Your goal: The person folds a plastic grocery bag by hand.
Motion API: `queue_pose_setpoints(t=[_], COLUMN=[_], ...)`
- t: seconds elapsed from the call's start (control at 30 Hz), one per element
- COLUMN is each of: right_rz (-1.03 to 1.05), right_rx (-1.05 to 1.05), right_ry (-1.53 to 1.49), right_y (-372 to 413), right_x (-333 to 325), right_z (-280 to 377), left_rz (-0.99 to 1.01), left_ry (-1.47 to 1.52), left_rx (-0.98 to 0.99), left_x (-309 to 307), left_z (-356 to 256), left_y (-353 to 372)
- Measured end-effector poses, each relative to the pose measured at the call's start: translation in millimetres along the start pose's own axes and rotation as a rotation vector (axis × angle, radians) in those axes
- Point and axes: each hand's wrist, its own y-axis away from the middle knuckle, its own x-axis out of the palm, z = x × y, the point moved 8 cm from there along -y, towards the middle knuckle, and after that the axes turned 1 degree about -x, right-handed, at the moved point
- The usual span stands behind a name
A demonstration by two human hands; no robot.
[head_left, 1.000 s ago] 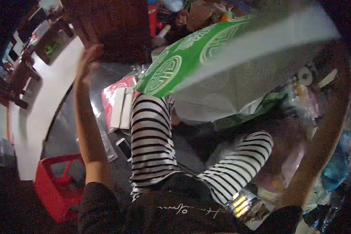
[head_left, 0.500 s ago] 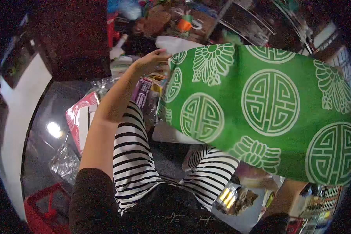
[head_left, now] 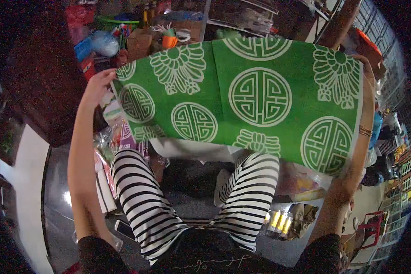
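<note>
A wide green sheet point(head_left: 256, 98), printed with white round emblems and flower shapes, is stretched out across my view above my knees. It looks like paper, and a white layer shows below its lower edge. At its upper left corner, my left hand point(head_left: 100, 85) pinches the edge between thumb and fingers. On the far side, my right hand point(head_left: 367, 71) grips the upper right corner, its fingers partly behind the sheet. A faint fold line runs down the sheet near its middle.
Yellow-labelled bottles point(head_left: 279, 222) lie beside my right thigh. A phone point(head_left: 125, 229) and purple printed packets point(head_left: 125, 133) are on the left. Beyond the sheet stand an orange item point(head_left: 170, 41) and a green basket point(head_left: 118, 20). A red stool point(head_left: 372, 235) is at the right.
The sheet has shifted left in view and is spread wider and more level. My right hand, hidden before, now shows at the upper right corner. The left hand still holds its corner.
</note>
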Motion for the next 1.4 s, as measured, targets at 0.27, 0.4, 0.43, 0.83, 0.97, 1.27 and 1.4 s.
queue_pose_setpoints(t=[0.27,0.4,0.43,0.83,0.97,1.27,1.4], right_rz=[0.095,-0.045,-0.051,-0.059,-0.049,-0.015,-0.012], right_rx=[0.052,0.081,0.069,0.036,0.038,0.053,0.054], right_ry=[-0.221,-0.066,-0.041,0.135,0.129,0.106,0.095], right_y=[-5.7,-1.7,0.4,23.5,21.4,18.4,5.3], right_x=[-36.9,-54.9,-59.7,-81.1,-77.8,-70.1,-57.3], right_z=[-65.2,-53.4,-49.5,-3.6,-1.7,-6.0,-9.1], left_rz=[-0.230,-0.403,-0.412,-0.570,-0.637,-0.673,-0.666], left_ry=[-0.455,-0.780,-0.788,-0.576,-0.686,-0.725,-0.712], left_rx=[0.247,0.462,0.524,1.151,1.089,1.021,0.981], left_x=[-20.0,-29.4,-36.2,5.6,-40.9,2.4,34.7], left_z=[-105.4,-168.5,-183.0,-387.2,-435.8,-422.8,-405.9], left_y=[77.8,113.2,120.2,264.2,292.0,266.5,224.9])
